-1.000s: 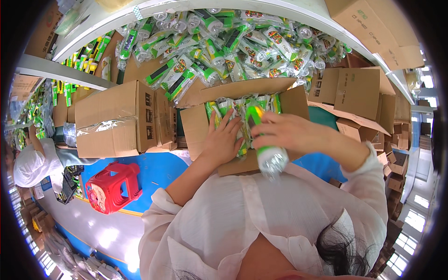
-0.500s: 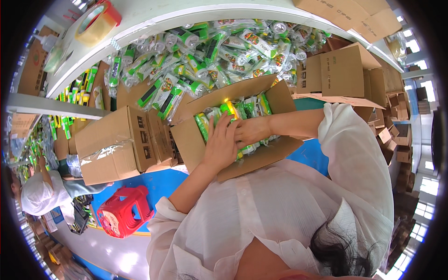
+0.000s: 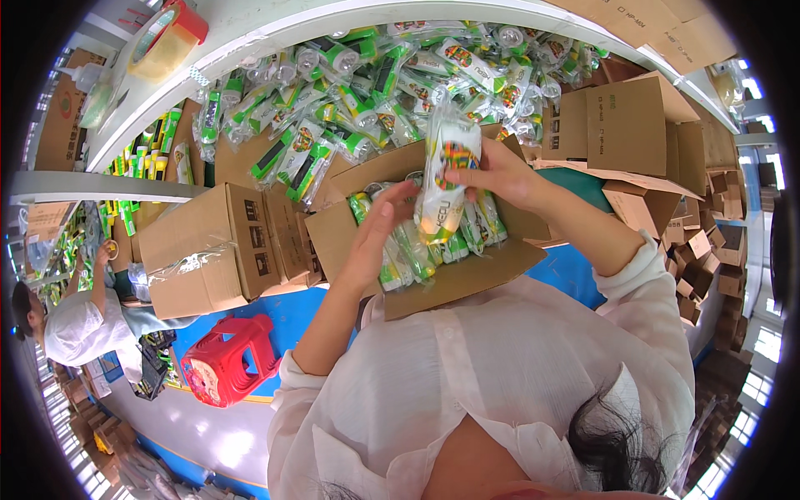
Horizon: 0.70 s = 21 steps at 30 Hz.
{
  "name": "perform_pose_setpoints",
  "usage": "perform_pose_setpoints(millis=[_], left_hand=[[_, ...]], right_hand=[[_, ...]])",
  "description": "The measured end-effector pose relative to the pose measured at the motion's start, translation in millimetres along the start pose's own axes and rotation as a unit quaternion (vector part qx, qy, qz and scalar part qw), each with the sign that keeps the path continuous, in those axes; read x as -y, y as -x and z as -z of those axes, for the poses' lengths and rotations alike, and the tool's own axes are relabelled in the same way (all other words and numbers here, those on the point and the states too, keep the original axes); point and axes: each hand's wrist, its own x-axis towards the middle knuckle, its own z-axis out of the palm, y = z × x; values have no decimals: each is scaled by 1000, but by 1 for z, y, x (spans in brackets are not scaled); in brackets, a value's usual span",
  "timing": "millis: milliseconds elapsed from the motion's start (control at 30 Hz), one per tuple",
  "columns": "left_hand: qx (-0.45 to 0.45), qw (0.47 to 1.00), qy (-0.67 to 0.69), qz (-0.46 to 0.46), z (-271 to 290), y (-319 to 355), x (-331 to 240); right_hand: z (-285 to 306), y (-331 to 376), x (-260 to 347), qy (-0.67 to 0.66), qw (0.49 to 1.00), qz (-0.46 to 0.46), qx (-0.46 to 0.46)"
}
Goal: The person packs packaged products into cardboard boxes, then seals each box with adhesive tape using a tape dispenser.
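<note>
A plastic-bagged flashlight (image 3: 450,179), white with a colourful print and a yellow-green end, is gripped in my right hand (image 3: 507,177). It is held above an open cardboard box (image 3: 458,275) in front of my chest. My left hand (image 3: 377,229) hovers over the box's left side, fingers stretched and apart, holding nothing; its fingertips are slightly blurred and come near the held flashlight. Inside the box, several similar green-and-white bagged flashlights (image 3: 406,254) lie side by side. The held one hides part of them.
A pile of bagged flashlights (image 3: 367,100) covers the bench beyond the box. Cardboard boxes flank it at left (image 3: 204,250) and right (image 3: 625,125). Tape rolls (image 3: 162,42) lie on the upper shelf. A red plastic stool (image 3: 229,362) stands on the floor; a co-worker (image 3: 83,325) is at far left.
Both hands were pressed together on the bagged flashlights in the box. My right hand has lifted with a flashlight in it, and my left hand has moved apart to the left.
</note>
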Motion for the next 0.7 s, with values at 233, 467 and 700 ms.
perform_pose_setpoints(millis=[233, 467, 700], left_hand=[[-9, 998, 2, 57, -21, 21, -17], [-108, 993, -39, 13, -24, 37, -12], [-153, 980, -123, -31, -27, 45, -16]], right_hand=[[-28, -13, 6, -178, 983, -4, 53], [-49, -12, 10, -199, 978, 21, 58], [-61, -18, 14, -193, 975, 75, 78]])
